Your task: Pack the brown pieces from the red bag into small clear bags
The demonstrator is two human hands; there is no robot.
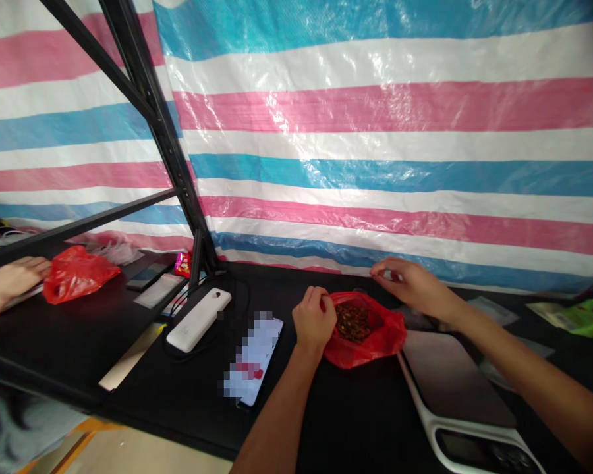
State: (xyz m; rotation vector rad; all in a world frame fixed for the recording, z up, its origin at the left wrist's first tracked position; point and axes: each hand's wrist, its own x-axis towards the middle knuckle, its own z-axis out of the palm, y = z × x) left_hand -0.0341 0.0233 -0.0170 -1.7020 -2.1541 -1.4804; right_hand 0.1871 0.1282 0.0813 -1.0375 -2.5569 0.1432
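Note:
A red plastic bag (pixel 368 352) sits open on the black table, and small dark-brown dried bits (pixel 352 322) fill it. My left hand (pixel 315 319) pinches the bag's left rim with curled fingers. Behind and to the right of the bag, my right hand (pixel 415 286) is raised with fingertips pressed together; something small and pale may be between them, too small to name. Beneath my right forearm stands a kitchen scale (pixel 457 375), its display and buttons toward me. Clear plastic bags (pixel 491 311) lie beyond the scale.
Left of my left arm lie a lit phone (pixel 257 362) and a white power bank (pixel 199 320) with a black cable. A black metal frame (pixel 175 164) rises there. Past it, another person's hand (pixel 17 283) is beside another red bag (pixel 79 273). A green packet (pixel 590 318) lies far right.

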